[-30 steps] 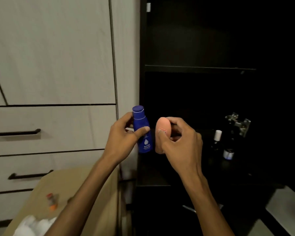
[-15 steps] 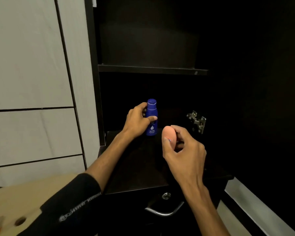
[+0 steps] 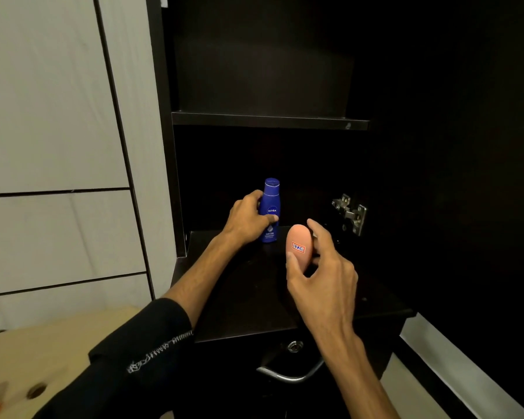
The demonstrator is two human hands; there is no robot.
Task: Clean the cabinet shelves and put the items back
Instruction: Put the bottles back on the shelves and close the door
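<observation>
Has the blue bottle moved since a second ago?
Yes. The blue plastic lotion bottle went from outside the cabinet onto the dark lower shelf, left of the metal hinge.

The one camera sits on my head and looks forward and down into the open dark cabinet [image 3: 263, 86], close enough that my forearms fill the lower half of the picture. The lower shelf [image 3: 254, 285] lies near the middle, the upper shelf [image 3: 270, 120] toward 12 o'clock. Pale drawer fronts [image 3: 55, 237] run off toward 9 o'clock, and a tan surface [image 3: 43, 352] sits at 7 o'clock. My left grip [image 3: 247, 219] and right grip [image 3: 318, 273] enter from 6 o'clock and reach to mid-frame. The wide lens bends the cabinet edges outward. There is only this view, so nothing overlaps with another.
</observation>
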